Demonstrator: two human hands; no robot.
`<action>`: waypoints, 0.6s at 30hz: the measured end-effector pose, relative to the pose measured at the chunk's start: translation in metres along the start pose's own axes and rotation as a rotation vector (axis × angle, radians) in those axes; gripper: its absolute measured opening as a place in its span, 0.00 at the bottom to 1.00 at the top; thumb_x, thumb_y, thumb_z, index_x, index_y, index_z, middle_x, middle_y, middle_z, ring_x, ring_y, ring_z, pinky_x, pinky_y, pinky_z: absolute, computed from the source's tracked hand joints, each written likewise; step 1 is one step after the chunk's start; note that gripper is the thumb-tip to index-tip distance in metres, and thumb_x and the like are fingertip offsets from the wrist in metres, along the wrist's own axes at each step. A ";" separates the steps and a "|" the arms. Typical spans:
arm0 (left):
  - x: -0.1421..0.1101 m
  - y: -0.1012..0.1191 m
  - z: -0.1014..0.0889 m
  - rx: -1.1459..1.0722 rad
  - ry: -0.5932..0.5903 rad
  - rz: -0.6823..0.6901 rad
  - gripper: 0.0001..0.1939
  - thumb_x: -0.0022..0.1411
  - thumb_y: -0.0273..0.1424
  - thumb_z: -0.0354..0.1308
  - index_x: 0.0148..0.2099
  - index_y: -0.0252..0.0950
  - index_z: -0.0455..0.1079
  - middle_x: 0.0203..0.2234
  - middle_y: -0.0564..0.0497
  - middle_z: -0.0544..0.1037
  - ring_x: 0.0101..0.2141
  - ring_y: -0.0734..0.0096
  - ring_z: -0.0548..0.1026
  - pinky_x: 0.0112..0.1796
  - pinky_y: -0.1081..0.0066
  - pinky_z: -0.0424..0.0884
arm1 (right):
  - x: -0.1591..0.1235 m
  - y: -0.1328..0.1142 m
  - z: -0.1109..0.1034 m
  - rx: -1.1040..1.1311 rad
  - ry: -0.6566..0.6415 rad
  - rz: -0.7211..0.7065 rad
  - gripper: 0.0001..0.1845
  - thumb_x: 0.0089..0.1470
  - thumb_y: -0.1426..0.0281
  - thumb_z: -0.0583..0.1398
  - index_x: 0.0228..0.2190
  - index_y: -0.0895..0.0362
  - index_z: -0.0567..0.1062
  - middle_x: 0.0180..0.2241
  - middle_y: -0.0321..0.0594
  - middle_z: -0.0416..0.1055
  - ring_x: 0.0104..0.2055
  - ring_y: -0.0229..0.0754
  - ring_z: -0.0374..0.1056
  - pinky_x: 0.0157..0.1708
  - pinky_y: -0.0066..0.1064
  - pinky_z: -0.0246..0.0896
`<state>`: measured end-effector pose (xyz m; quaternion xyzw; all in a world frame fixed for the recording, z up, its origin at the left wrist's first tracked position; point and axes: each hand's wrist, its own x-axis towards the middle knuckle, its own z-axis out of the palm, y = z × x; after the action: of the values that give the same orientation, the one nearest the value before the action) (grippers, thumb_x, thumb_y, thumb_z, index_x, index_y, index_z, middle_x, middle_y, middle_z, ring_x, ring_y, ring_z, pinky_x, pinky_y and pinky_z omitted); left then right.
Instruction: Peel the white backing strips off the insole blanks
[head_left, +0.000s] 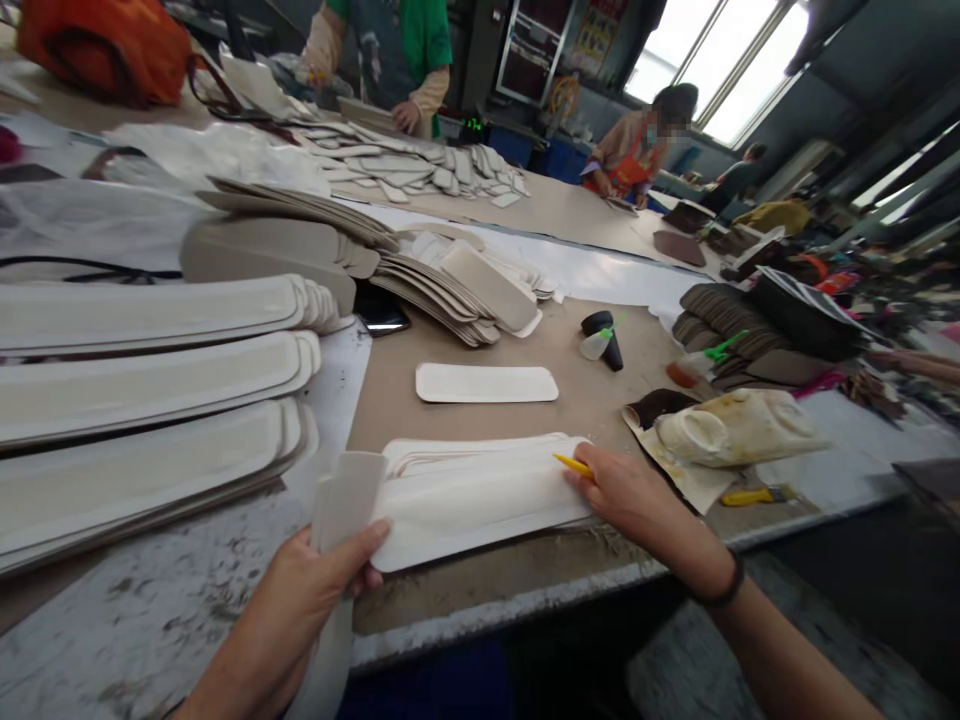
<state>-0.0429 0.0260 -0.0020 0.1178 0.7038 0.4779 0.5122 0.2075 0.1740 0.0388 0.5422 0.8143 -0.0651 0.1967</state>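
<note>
My left hand (330, 570) is closed round a bent white strip (330, 630), and its thumb presses the left end of a long white panel (465, 510). The panel has rounded corners and lies on a small stack of similar white pieces (480, 450) at the table's near edge. At the panel's right end is my right hand (622, 490), its fingers closed on a thin, pointed yellow stick (573, 465); the rest of the stick is hidden in the hand. Just beyond the stack lies a smaller white piece (487, 384).
Long white panels (142, 380) lie in overlapping rows at left. Grey-brown pieces (442, 295) are piled behind, near a phone (384, 318). At right are a small bottle (596, 344), a stained white container (735, 430) and a yellow-handled brush (754, 496). Co-workers (390, 60) stand across the table.
</note>
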 end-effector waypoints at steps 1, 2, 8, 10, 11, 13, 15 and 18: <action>0.001 0.000 -0.001 -0.002 -0.010 -0.003 0.23 0.37 0.47 0.70 0.24 0.34 0.69 0.15 0.54 0.71 0.20 0.71 0.66 0.24 0.73 0.60 | 0.001 0.001 0.001 0.008 0.004 -0.009 0.09 0.64 0.68 0.52 0.38 0.57 0.70 0.37 0.48 0.76 0.41 0.50 0.72 0.36 0.33 0.57; 0.001 -0.001 -0.002 0.001 -0.021 -0.007 0.23 0.36 0.47 0.71 0.25 0.34 0.69 0.16 0.54 0.71 0.21 0.71 0.66 0.24 0.73 0.60 | 0.001 0.001 0.002 0.013 0.006 -0.014 0.09 0.64 0.68 0.52 0.37 0.57 0.70 0.37 0.48 0.75 0.41 0.50 0.72 0.37 0.33 0.57; 0.006 -0.004 -0.006 0.024 0.011 -0.085 0.24 0.34 0.43 0.73 0.29 0.33 0.71 0.14 0.57 0.73 0.21 0.71 0.67 0.25 0.73 0.62 | -0.004 -0.004 0.002 0.039 0.025 -0.020 0.07 0.64 0.69 0.54 0.37 0.58 0.70 0.38 0.47 0.75 0.41 0.47 0.72 0.37 0.31 0.56; 0.010 -0.007 -0.006 0.050 0.045 -0.112 0.25 0.30 0.42 0.73 0.29 0.34 0.71 0.13 0.56 0.73 0.21 0.69 0.68 0.24 0.72 0.62 | -0.006 -0.005 0.002 0.037 0.062 0.003 0.08 0.64 0.67 0.54 0.37 0.58 0.70 0.37 0.47 0.75 0.40 0.47 0.72 0.36 0.31 0.56; 0.012 -0.009 -0.006 0.056 0.068 -0.113 0.24 0.30 0.42 0.73 0.29 0.35 0.70 0.12 0.57 0.73 0.21 0.68 0.69 0.24 0.72 0.62 | -0.008 -0.005 0.003 0.035 0.095 0.023 0.08 0.64 0.66 0.54 0.37 0.58 0.70 0.37 0.46 0.75 0.40 0.48 0.72 0.35 0.31 0.55; 0.015 -0.013 -0.006 0.059 0.125 -0.095 0.21 0.32 0.40 0.72 0.28 0.37 0.69 0.11 0.60 0.72 0.19 0.70 0.67 0.23 0.72 0.62 | -0.013 0.000 0.004 0.046 0.183 0.082 0.09 0.64 0.65 0.54 0.37 0.58 0.70 0.37 0.46 0.75 0.39 0.47 0.71 0.35 0.31 0.55; 0.018 -0.018 -0.006 0.066 0.154 -0.072 0.20 0.32 0.39 0.73 0.25 0.39 0.67 0.10 0.63 0.69 0.17 0.72 0.66 0.23 0.72 0.62 | -0.018 0.006 0.005 0.111 0.264 0.146 0.10 0.64 0.65 0.53 0.35 0.57 0.69 0.35 0.45 0.74 0.38 0.46 0.70 0.35 0.31 0.55; 0.020 -0.021 -0.007 0.068 0.172 -0.022 0.21 0.32 0.38 0.73 0.21 0.39 0.63 0.08 0.64 0.67 0.15 0.75 0.64 0.21 0.73 0.62 | -0.025 0.017 0.009 0.327 0.349 0.163 0.13 0.64 0.63 0.51 0.31 0.56 0.67 0.29 0.41 0.71 0.32 0.43 0.67 0.33 0.30 0.56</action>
<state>-0.0510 0.0246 -0.0307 0.0860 0.7623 0.4565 0.4507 0.2339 0.1566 0.0428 0.6336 0.7682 -0.0855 -0.0327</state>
